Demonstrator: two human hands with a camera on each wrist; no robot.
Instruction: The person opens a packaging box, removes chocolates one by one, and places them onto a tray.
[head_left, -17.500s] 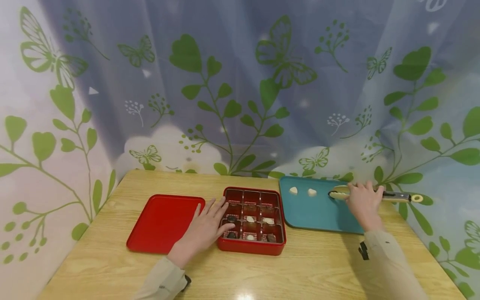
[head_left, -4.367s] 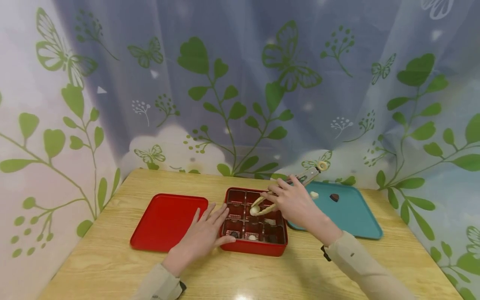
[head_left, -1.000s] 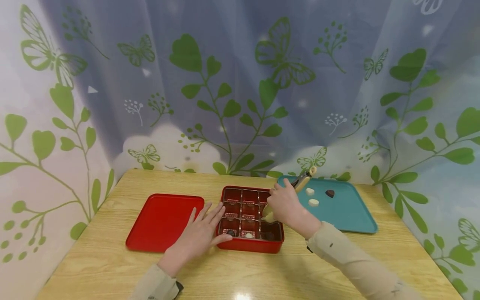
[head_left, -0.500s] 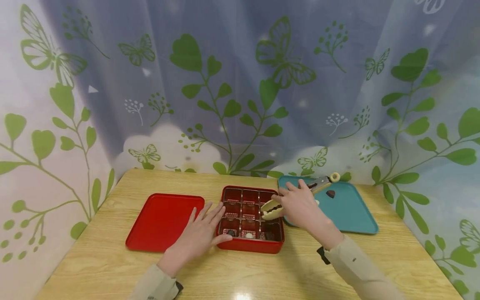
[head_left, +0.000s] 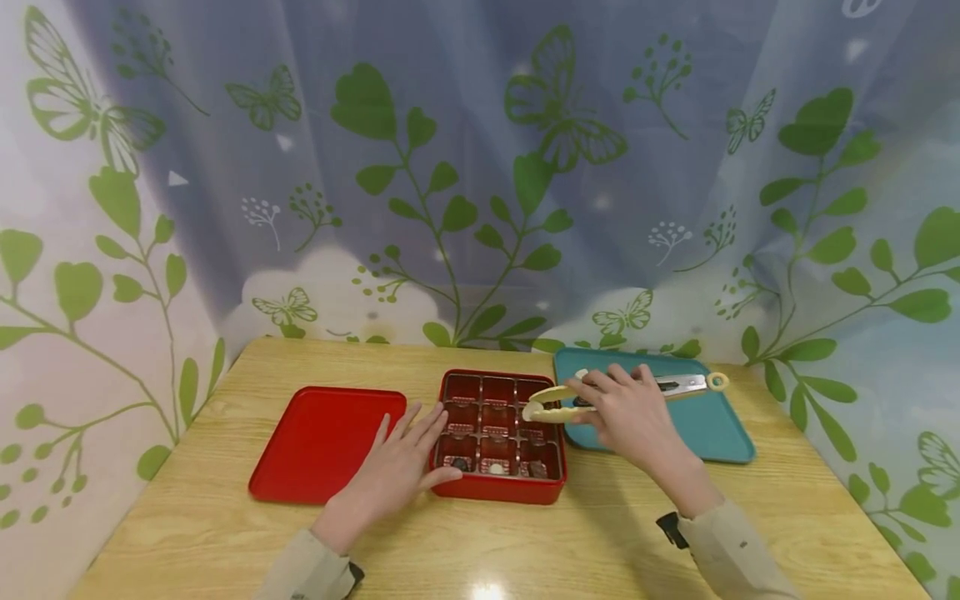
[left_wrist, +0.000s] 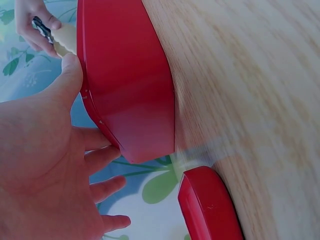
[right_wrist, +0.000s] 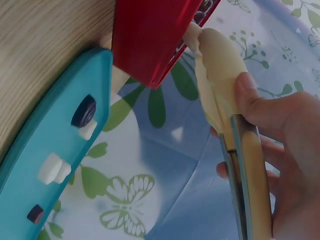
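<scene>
My left hand (head_left: 390, 467) lies spread against the left side of the red box (head_left: 498, 489), thumb near its front left corner. In the left wrist view its fingers touch the box's rim. My right hand (head_left: 626, 412) grips tongs (head_left: 678, 383) with cream scalloped tips, over the box's right side. A white chocolate (head_left: 532, 410) sits between the tips, above the middle-right compartment; the right wrist view shows it only partly. The front row holds a dark chocolate (head_left: 459, 464), a white one (head_left: 496, 469) and another dark one (head_left: 535, 469).
A teal tray (head_left: 720, 425) stands right of the box, carrying white and dark chocolates, partly behind my right hand; one white chocolate (right_wrist: 50, 169) shows in the right wrist view. Left of the box lies a red lid (head_left: 326, 446). A patterned curtain (head_left: 450, 167) hangs behind the table.
Since the oldest frame, the box's middle row has lost its chocolates, and white and dark ones have appeared on the tray. Just now the tongs have swung level, their handle end moving right. Left hand stays.
</scene>
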